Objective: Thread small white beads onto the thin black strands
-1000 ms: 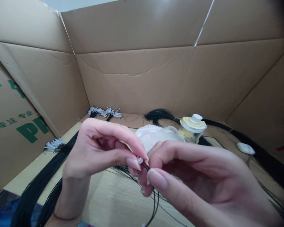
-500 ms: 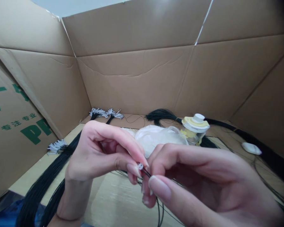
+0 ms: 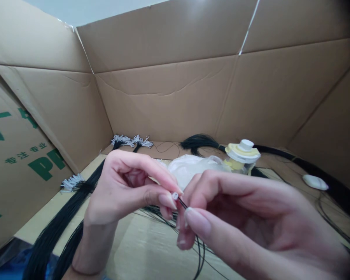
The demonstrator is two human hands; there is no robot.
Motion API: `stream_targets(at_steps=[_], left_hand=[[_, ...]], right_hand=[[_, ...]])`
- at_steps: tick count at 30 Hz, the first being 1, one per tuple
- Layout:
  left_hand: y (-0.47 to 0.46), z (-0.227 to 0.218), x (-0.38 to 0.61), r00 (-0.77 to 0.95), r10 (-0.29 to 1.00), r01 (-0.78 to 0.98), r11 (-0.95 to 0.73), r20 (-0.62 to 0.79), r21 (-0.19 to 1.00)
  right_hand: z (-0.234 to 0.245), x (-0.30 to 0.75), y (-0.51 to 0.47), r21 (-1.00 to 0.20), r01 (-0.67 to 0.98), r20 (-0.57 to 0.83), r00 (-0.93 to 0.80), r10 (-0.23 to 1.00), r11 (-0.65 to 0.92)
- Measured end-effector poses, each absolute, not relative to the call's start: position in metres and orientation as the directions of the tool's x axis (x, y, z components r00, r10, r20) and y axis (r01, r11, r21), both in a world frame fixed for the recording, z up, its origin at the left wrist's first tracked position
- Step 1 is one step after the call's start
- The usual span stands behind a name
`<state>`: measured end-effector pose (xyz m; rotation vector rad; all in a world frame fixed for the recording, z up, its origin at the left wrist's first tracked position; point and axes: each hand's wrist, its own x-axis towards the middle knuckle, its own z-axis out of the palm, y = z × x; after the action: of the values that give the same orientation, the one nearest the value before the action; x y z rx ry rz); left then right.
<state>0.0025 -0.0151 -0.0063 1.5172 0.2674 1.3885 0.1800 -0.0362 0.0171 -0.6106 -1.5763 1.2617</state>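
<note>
My left hand pinches a tiny white connector between thumb and forefinger. My right hand is closed on the thin black wires that run down from that connector, thumb and forefinger tips meeting just right of it. Both hands sit close together in the middle of the view, above a wooden tabletop. The wires hang in a loop below my fingers.
Cardboard walls fence the work area on three sides. Long black wire bundles with white connector ends lie at left and along the back. A clear plastic bag, a small bottle with a yellow-white cap and a white oval piece lie behind my hands.
The white connector has come clear of my right fingertips and now shows at my left thumb tip. My right hand has slid slightly down the wires. The view has tilted a little.
</note>
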Motion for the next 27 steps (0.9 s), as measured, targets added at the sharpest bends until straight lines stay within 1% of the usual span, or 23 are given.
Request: stream_targets(at_steps=[3, 6, 14, 21, 27], left_hand=[[-0.0147, -0.0058, 0.0027, 0.308, 0.720, -0.421, -0.483, 0.622, 0.768], [-0.0149, -0.0056, 0.0032, 0.309, 0.713, -0.416, -0.494, 0.630, 0.763], [-0.0159, -0.0058, 0.0014, 0.321, 0.720, -0.402, -0.485, 0.615, 0.777], [-0.0154, -0.0031, 0.0027, 0.327, 0.728, -0.387, -0.479, 0.603, 0.788], [-0.0189, -0.0046, -0.0010, 0.325, 0.740, -0.365, -0.476, 0.589, 0.800]], right_hand=[[0.0088, 0.1852, -0.0369, -0.902, -0.190, 0.432, -0.405, 0.806, 0.388], [0.0052, 0.1882, -0.0386, -0.897, -0.177, 0.442, -0.384, 0.811, 0.405], [0.0066, 0.1882, -0.0366, -0.936, -0.157, 0.352, -0.452, 0.820, 0.316], [0.0066, 0.1902, -0.0364, -0.933, -0.163, 0.360, -0.441, 0.822, 0.322], [0.0079, 0.1862, -0.0351, -0.946, -0.150, 0.325, -0.464, 0.824, 0.289]])
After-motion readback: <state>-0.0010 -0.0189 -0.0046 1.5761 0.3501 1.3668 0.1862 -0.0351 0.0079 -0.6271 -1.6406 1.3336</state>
